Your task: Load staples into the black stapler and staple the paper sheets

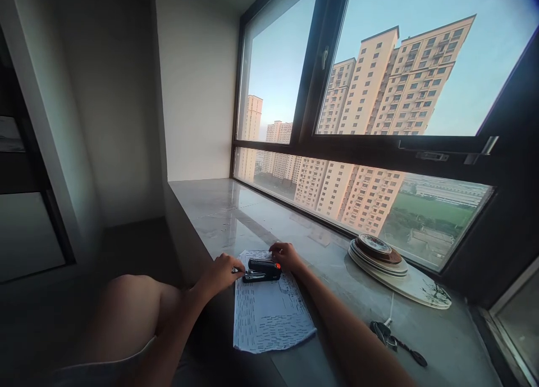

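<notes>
A black stapler (pixel 261 270) lies across the upper part of a sheet of paper (pixel 273 319) marked with many short dark dashes. Its top arm appears lifted, baring a metallic strip inside, and an orange-red spot shows at its right end. My left hand (pixel 221 273) is at the stapler's left end, thumb and fingers pinched together; whatever is between them is too small to make out. At the right end, my right hand (pixel 287 256) curls its fingers against the stapler, the fingertips partly hidden.
The paper rests on a glossy grey stone windowsill (pixel 219 207). To the right stand stacked round plates (pixel 374 258) on an oval board (pixel 429 291). Keys (pixel 387 333) lie nearer me. A dark-framed window (pixel 307 95) runs along the far side; my bare knee (pixel 130 303) is at lower left.
</notes>
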The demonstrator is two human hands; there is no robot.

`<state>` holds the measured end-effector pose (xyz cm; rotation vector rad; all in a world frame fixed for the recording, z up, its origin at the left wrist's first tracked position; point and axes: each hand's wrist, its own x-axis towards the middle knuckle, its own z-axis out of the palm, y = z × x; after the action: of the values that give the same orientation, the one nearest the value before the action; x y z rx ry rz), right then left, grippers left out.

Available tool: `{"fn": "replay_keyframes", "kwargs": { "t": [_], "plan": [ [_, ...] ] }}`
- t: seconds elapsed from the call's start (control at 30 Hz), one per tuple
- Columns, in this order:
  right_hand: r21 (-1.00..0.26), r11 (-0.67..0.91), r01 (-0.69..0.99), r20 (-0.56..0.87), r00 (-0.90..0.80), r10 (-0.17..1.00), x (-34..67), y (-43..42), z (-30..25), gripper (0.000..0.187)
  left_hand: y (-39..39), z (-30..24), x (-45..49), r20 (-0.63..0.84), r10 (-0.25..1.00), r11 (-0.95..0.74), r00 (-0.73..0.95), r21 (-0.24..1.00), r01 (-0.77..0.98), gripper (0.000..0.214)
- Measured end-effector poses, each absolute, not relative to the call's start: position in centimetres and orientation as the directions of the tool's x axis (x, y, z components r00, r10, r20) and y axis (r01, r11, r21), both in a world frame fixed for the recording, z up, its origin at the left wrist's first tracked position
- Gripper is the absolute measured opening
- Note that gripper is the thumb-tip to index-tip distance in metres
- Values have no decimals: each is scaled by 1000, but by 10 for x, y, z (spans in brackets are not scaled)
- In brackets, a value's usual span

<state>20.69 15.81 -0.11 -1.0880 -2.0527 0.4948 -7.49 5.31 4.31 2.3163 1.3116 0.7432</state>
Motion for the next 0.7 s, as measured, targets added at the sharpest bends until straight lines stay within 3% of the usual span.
{"fn": "replay_keyframes", "kwargs": {
  "t": [0.3, 0.43, 0.5, 0.57, 0.63, 0.7],
  "plan": [
    [-641, 552, 534, 420, -358, 834, 207, 158, -3, 24, 55, 44, -94, 195, 843, -500, 502, 631, 594, 25],
    [-675, 577, 461, 493, -301, 817, 206, 146, 17, 21, 53, 51, -115, 159, 794, -512, 587, 695, 504, 33],
    [-706, 624, 335, 490, -405, 772, 202, 136, 33, 29, 55, 49, -117, 179, 789, -522, 587, 700, 488, 32],
    [-723, 651, 232, 405, -621, 671, 194, 126, 46, 32, 61, 42, -113, 223, 798, -535, 560, 690, 489, 28],
    [-697, 684, 214, 289, -789, 541, 183, 118, 53, 35, 70, 31, -103, 286, 811, -551, 511, 668, 500, 24],
    [-643, 725, 248, 225, -843, 488, 171, 112, 54, 37, 80, 18, -92, 370, 807, -582, 460, 627, 518, 25]
  ]
}}
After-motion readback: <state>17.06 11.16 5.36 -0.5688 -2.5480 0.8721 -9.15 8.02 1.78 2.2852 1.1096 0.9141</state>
